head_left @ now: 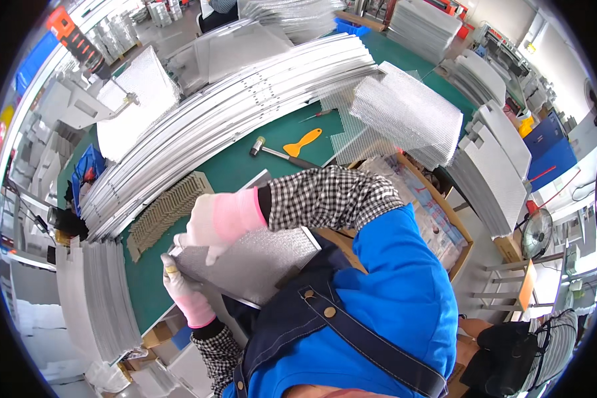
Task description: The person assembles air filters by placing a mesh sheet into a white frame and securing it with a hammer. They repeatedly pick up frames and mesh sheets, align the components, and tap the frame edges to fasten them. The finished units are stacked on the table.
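A silver mesh panel (pixel 265 262) with a thin, light metal edge is tilted in front of my body, over the near side of the green table. At its left corner, my left hand (pixel 184 292), in a white glove with a pink cuff, grips the edge with the fingers pointing up. My right hand (pixel 222 220), gloved the same way, reaches across the panel to that same corner. Its fingers curl over the edge while the thumb lies against the mesh face. Beyond my hands lies a row of stacked tan corner pieces (pixel 169 211).
A hammer (pixel 282 155), an orange scraper (pixel 302 142) and a red-handled screwdriver (pixel 316 116) lie on the green table (pixel 232 169). Long metal strips (pixel 245 99) are piled behind them. Mesh sheets (pixel 408 113) stand right, above an open cardboard box (pixel 467 249). A fan (pixel 537 232) stands farther right.
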